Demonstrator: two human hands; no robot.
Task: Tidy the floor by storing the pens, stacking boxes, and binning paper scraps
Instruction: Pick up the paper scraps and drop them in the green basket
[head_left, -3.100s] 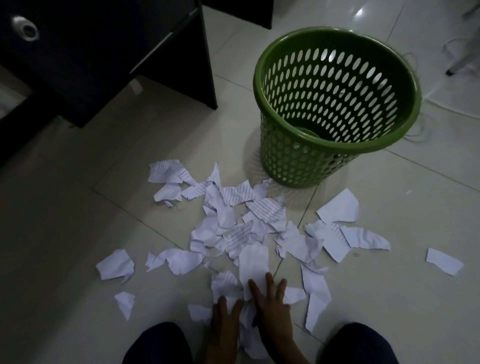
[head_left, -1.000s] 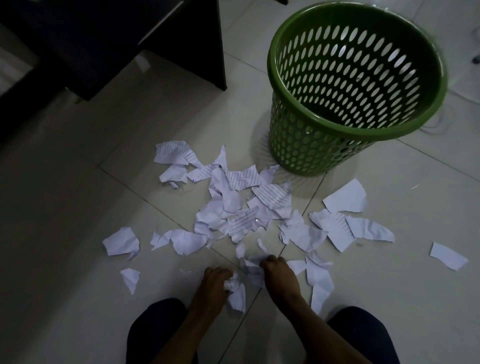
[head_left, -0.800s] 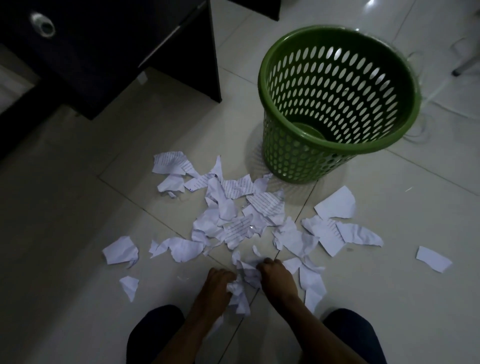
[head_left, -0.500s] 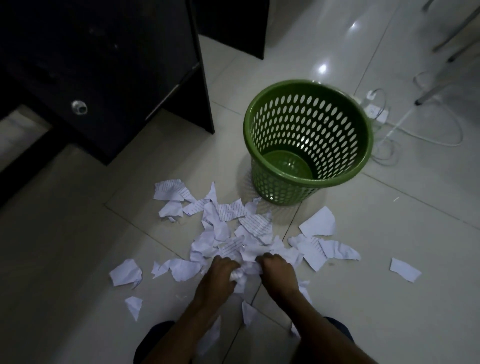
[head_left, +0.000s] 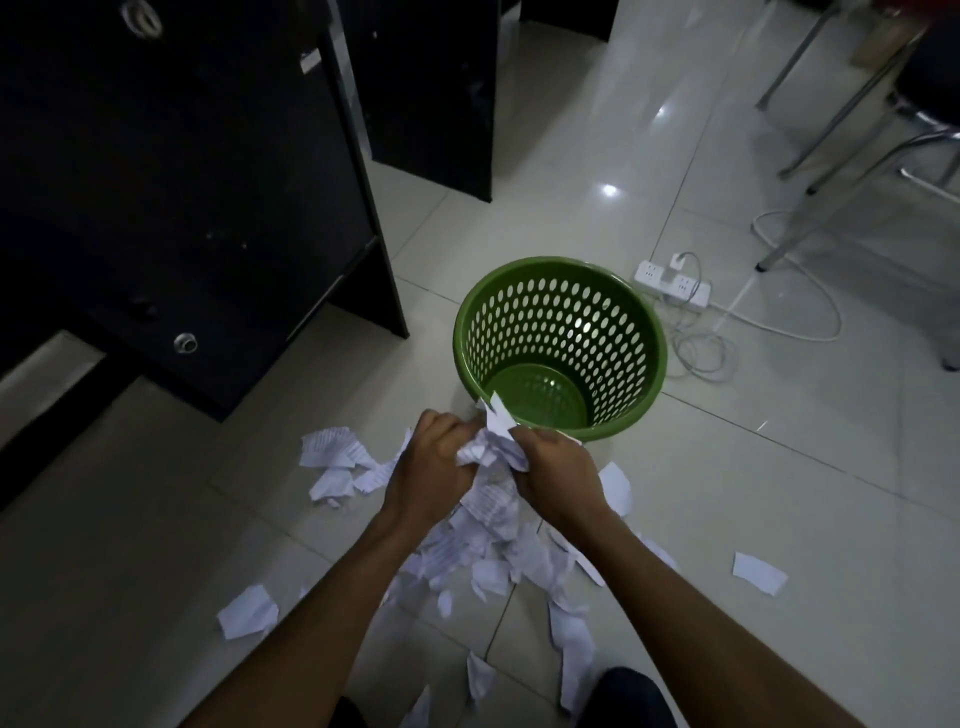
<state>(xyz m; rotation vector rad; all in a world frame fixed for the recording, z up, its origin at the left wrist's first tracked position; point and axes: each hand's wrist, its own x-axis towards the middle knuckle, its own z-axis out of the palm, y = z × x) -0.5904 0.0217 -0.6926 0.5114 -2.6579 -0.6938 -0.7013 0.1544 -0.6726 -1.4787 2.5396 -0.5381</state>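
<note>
- The bunch of paper scraps (head_left: 491, 447) is sitting crumpled between both hands, up off the floor (head_left: 779, 493), just short of the near rim of the green bin (head_left: 618, 332). One pointed piece is poking up over that rim.
- The left hand (head_left: 431, 467) is gripping the bunch from its left side with fingers curled in. The right hand (head_left: 556, 473) is doing the same from the right, and the two are squeezing toward each other.
- Step in hand, as I'm reading it: binning paper, with a load on its way to the bin.
- The bin is looking empty, with its green bottom showing bare.
- The next move is calling for carrying the bunch forward past the rim to over the opening, then spreading both hands so nothing is dropping short.
- Loose scraps (head_left: 498, 561) are lying on the floor under and behind the hands, with strays to the left and right, so more handfuls are looking needed.
- No pens or boxes are showing.
- A dark desk (head_left: 182, 182) is standing at the floor's far left. A power strip (head_left: 672, 283) is lying just behind the bin.
</note>
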